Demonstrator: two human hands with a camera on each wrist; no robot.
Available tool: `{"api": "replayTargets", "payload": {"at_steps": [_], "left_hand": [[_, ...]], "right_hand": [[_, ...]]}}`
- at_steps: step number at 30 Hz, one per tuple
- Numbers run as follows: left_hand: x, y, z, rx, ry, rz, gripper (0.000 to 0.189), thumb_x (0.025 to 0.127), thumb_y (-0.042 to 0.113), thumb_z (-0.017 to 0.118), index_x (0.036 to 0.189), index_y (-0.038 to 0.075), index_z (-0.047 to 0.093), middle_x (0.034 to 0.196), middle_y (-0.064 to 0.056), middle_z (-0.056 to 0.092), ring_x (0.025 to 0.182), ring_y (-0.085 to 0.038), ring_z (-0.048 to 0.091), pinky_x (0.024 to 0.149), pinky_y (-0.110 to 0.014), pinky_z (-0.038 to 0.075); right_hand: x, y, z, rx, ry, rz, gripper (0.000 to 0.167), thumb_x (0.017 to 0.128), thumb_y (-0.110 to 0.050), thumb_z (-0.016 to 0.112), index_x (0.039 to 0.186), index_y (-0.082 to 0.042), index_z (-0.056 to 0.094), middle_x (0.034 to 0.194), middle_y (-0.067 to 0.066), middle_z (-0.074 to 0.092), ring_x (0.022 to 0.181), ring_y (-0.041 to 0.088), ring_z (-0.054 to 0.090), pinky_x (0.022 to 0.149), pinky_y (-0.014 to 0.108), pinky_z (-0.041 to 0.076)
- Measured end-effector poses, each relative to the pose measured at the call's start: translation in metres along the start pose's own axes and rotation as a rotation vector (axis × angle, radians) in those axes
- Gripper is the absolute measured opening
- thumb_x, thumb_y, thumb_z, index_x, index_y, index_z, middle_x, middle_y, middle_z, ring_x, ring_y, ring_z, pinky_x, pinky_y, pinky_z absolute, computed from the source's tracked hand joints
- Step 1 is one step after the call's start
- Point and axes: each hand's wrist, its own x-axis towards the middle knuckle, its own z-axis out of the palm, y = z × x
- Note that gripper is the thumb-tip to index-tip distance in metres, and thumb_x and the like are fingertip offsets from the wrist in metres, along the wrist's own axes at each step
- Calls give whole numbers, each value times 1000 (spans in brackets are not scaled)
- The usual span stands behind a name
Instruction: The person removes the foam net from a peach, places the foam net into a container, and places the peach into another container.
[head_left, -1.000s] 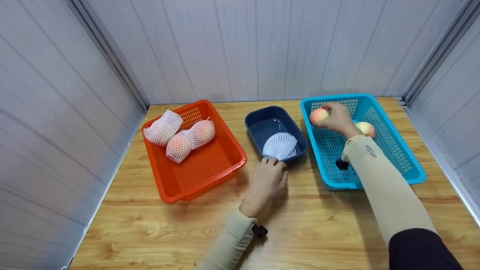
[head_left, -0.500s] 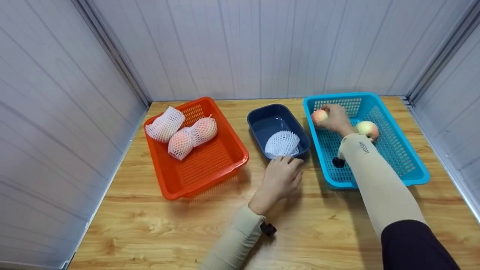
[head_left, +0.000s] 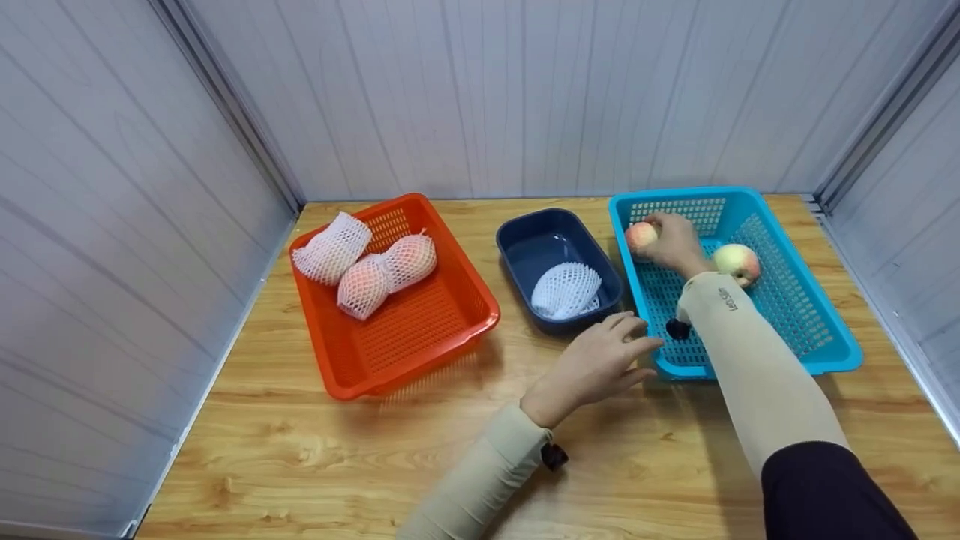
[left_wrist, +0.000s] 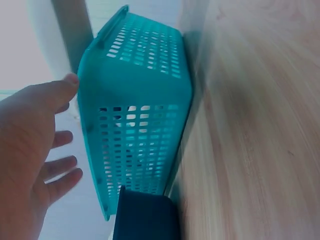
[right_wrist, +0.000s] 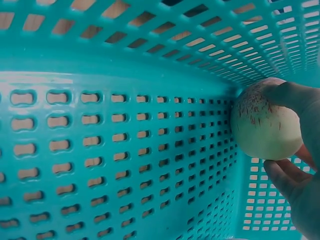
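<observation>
Inside the turquoise basket (head_left: 840,352), near its back left corner, my right hand (head_left: 679,244) holds a peach (head_left: 640,236), pale yellow with red speckles. In the right wrist view thumb and fingers are around the peach (right_wrist: 265,120), low against the basket wall. A second peach (head_left: 736,264) lies to the right of that hand. My left hand (head_left: 596,364) hovers with fingers spread and nothing in them, its fingertips right at the basket's front left corner. The left wrist view shows the left hand (left_wrist: 40,145) beside the basket rim.
A navy tub (head_left: 536,244) with white foam nets (head_left: 566,289) stands between the baskets. At left, an orange basket (head_left: 409,360) holds several net-covered fruits (head_left: 364,285). Grey panel walls (head_left: 480,97) enclose the wooden table (head_left: 300,457) at back and sides.
My left hand has moved right from the navy tub's front edge to the turquoise basket's corner, its fingers spreading. The right hand has lowered the peach slightly into the basket.
</observation>
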Motion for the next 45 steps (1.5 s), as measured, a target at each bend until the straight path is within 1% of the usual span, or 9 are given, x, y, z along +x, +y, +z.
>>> {"api": "replayTargets", "payload": {"at_steps": [3,7,18,23,27,32,38,41,45], "left_hand": [[4,1,3,29,-4,56,35,91,34,69,121,18,67,123,-6,58,122,-21,48,106,-26,34],[9,1,8,59,8,89,24,92,29,68,113,19,71,117,-5,59,116,-20,50,103,-23,35],[5,4,12,97,43,125,21,94,35,64,101,17,72,99,1,61,104,-16,54,108,-26,30],[6,5,11,110,44,120,20,93,35,66,99,17,71,98,1,60,104,-15,55,110,-28,27],[7,7,12,83,26,110,21,93,35,66,99,16,71,100,1,60,105,-15,55,111,-28,26],[10,7,13,56,20,116,20,94,34,64,98,16,70,103,0,59,106,-14,54,111,-28,26],[12,2,12,26,46,92,20,95,34,63,96,15,68,101,-1,56,106,-17,53,110,-28,26],[13,2,12,30,52,93,20,94,34,62,95,15,66,100,-1,55,106,-18,53,110,-28,26],[11,6,12,61,34,83,21,94,37,62,93,16,64,98,0,54,106,-18,52,108,-28,28]], "right_hand": [[0,0,0,1,9,-8,58,83,-18,75,132,2,52,124,26,54,104,40,53,82,55,45],[1,0,0,-5,35,-33,57,84,-21,75,131,3,52,122,28,55,103,41,53,80,56,44],[0,0,11,-13,4,-53,59,88,-26,70,134,4,49,123,27,54,102,40,53,77,53,45],[0,1,11,-29,20,-63,63,88,-29,70,136,5,48,126,28,53,103,41,53,76,53,46],[-2,5,8,-48,-7,-44,68,88,-31,69,139,6,43,131,29,49,109,42,51,80,54,45],[-1,5,-4,-97,-68,-8,76,86,-34,71,142,4,38,138,30,41,121,45,42,92,59,39],[4,-19,-29,-197,-173,-3,87,82,-38,75,145,4,34,144,32,31,130,49,30,102,65,28],[0,-36,-47,-271,-225,-49,81,84,-35,74,143,6,36,142,32,34,130,49,31,101,65,29],[-17,-62,-69,-315,-265,-178,63,89,-29,68,138,5,45,137,29,45,126,46,39,99,61,35]]}}
